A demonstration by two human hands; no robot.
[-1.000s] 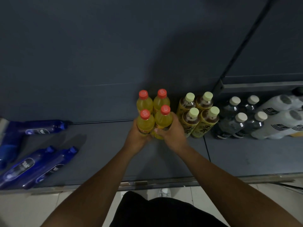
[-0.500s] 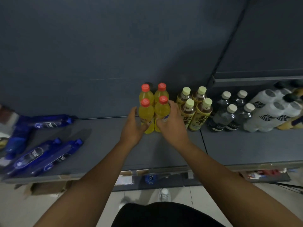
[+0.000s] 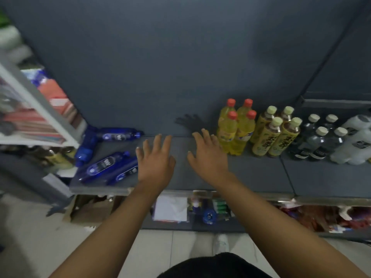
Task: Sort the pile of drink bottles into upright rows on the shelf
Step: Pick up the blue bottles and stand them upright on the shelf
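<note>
Blue bottles [image 3: 108, 163]: lying on their sides at the left end of the shelf [image 3: 251, 173].
Yellow bottles [image 3: 236, 129]: four upright, red caps, two by two, far side, right of centre.
Tea bottles [image 3: 275, 135]: four upright, just right of the yellow ones.
Left grip [image 3: 156, 159]: fingers spread, holds nothing, over the shelf beside the near blue bottles.
Right grip [image 3: 208, 155]: fingers spread, holds nothing, just left of the yellow bottles.

Scene is dimly lit. A finger-shaped shadow [image 3: 188, 121] is cast behind the shelf [image 3: 251, 177]; left edge is motion-blurred, straight lines are bent.
</note>
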